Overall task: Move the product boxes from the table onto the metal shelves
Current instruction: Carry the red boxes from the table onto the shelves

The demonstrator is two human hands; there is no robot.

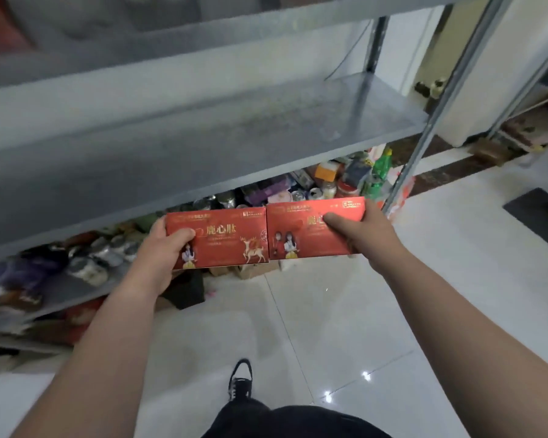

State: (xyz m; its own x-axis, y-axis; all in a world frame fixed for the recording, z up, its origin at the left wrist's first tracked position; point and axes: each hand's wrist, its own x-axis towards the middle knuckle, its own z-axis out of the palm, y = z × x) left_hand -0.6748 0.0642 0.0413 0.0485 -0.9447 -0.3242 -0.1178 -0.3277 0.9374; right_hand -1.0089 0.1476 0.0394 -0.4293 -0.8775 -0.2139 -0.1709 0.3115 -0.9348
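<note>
Two flat red product boxes with gold lettering are held side by side in front of the grey metal shelf (203, 131). My left hand (159, 248) grips the left red box (225, 238) at its left end, thumb on top. My right hand (361, 235) grips the right red box (301, 235) at its right end, thumb lying across the top face. The boxes touch at their inner edges and hover just below and in front of the shelf's front edge. The shelf board above them is bare.
A lower shelf (73, 292) holds many jars, bottles and packets, among them green bottles (378, 175). Shelf uprights (437, 112) stand at the right. Below is a glossy white tiled floor (361, 311), with my shoe (240, 379) on it. A dark mat (538, 219) lies far right.
</note>
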